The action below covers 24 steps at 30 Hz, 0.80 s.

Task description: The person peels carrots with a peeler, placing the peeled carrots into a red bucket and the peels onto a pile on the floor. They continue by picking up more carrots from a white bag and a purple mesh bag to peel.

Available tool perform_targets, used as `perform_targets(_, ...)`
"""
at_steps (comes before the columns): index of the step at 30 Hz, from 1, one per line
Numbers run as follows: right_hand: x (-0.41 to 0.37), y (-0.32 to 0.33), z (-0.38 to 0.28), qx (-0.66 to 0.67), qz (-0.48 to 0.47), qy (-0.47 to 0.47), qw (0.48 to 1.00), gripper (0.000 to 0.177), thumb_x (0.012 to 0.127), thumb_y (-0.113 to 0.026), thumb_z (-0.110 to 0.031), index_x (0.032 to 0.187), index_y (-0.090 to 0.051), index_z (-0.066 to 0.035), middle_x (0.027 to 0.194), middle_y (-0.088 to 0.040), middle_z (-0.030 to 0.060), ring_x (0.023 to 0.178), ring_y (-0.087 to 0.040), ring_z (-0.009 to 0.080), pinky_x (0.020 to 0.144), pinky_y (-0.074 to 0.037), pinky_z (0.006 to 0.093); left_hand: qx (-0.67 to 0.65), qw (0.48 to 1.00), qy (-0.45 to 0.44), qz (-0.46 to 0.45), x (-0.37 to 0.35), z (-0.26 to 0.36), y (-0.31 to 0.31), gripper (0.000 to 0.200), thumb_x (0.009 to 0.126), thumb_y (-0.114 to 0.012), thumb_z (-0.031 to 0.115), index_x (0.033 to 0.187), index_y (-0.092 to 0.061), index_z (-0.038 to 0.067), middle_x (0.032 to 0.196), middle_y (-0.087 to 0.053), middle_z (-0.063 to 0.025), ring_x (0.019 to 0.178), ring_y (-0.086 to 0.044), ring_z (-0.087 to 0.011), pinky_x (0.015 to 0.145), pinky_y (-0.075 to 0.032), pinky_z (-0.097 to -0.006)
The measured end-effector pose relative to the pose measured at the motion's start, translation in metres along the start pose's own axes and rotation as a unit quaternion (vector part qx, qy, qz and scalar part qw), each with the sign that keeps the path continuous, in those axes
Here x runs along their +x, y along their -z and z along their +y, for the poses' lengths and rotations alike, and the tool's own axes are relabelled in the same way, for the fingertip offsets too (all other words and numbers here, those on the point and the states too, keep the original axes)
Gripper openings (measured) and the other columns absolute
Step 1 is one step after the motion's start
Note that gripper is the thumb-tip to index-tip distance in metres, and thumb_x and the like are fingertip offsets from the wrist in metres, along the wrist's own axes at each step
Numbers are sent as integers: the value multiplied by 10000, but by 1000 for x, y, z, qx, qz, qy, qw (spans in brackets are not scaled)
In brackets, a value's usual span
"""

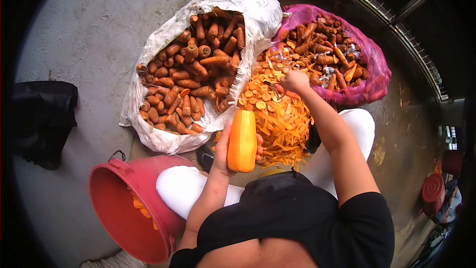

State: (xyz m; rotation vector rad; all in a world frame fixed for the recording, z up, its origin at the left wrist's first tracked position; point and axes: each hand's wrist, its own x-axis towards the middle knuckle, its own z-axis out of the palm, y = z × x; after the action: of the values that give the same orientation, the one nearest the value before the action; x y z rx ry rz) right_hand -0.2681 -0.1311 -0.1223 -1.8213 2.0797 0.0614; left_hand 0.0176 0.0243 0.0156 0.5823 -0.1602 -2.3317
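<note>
A large peeled orange carrot stands nearly upright in my left hand, whose fingers wrap round it from behind. My right hand is closed above a heap of orange peelings and cut carrot ends. A thin dark tool, perhaps a peeler or knife, sticks out from that hand to the left. Unpeeled carrots fill an open white sack ahead on the left. Behind the peelings on the right, a pink mesh sack holds more carrots and scraps.
A red bucket with some peeled carrots inside lies tilted beside my left leg. Dark cloth or plastic is at the far left. At the far right are another red container and part of a person.
</note>
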Motion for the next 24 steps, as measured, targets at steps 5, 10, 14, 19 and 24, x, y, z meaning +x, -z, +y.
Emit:
perform_targets(5, -4, -71, 35, 225, -70, -154, 960, 546, 875, -483, -546, 837, -718, -55, 813, -673, 200, 804, -656, 332, 764, -507, 412, -10, 985, -88, 148, 17, -3, 14, 536, 951, -440, 496, 1208, -492, 28, 976, -614, -189, 823, -656, -304, 717, -568, -415)
perform_targets(10, -31, -106, 17, 134, 69, -111, 982, 437, 865, -588, -384, 1151, -604, -53, 1064, -598, 198, 997, -555, 361, 867, -452, 434, -40, 952, -133, 271, 29, -7, 37, 443, 875, -656, 352, 1187, -497, 80, 1087, -582, -65, 1023, -589, -232, 889, -480, -413)
perform_targets(14, -23, -113, 20, 111, 78, -119, 984, 425, 864, -582, -308, 1193, -548, -41, 1151, -515, 211, 1092, -475, 375, 935, -414, 443, -55, 944, -143, 291, 34, -7, 40, 443, 870, -665, 319, 1195, -478, 84, 1119, -563, -64, 1046, -575, -227, 903, -480, -421)
perform_targets(19, 2, -120, 37, 158, 51, -164, 972, 379, 880, -533, -300, 1160, -552, -45, 1187, -539, 171, 1133, -483, 348, 941, -416, 447, -37, 933, -164, 318, 38, -5, 40, 414, 867, -672, 297, 1178, -485, 96, 1135, -555, -62, 1073, -564, -223, 909, -492, -439)
perform_targets(24, 5, -128, 37, 102, -44, -108, 988, 358, 882, -546, -280, 1165, -536, -60, 1201, -542, 175, 1156, -477, 348, 962, -394, 443, -38, 928, -161, 334, 43, -3, 52, 395, 866, -671, 303, 1162, -497, 108, 1141, -553, -54, 1083, -562, -211, 899, -509, -433)
